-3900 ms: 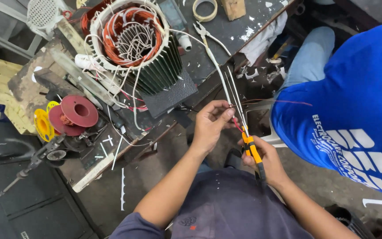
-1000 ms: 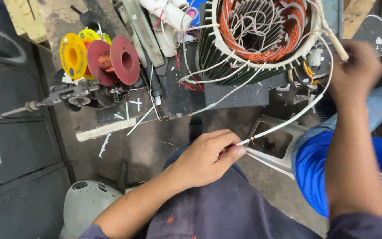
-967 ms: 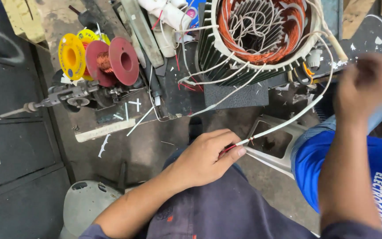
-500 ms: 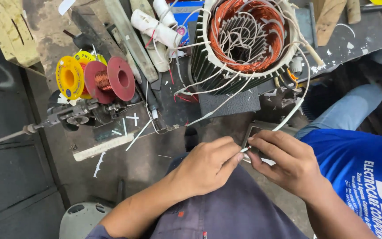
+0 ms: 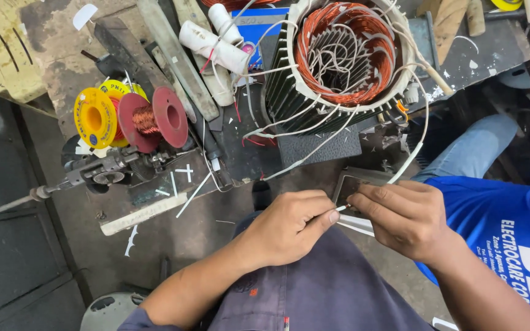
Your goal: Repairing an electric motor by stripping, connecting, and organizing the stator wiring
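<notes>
A cluttered workshop counter (image 5: 62,37) carries a stator (image 5: 345,58) wound with copper. Below the stator, both hands meet over the lap: the left hand (image 5: 289,227) and right hand (image 5: 409,217) each pinch the end of a white sleeved lead (image 5: 415,147) trailing from the stator. The lead looks light and springy, best held near its tip, apparently. Red and yellow spools (image 5: 130,116) sit left of the stator.

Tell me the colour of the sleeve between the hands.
White sleeve, clearest in the head view.

A red spool (image 5: 154,119) and yellow spool (image 5: 95,117) sit beside white rolled tubes (image 5: 213,46) on the bench
</notes>
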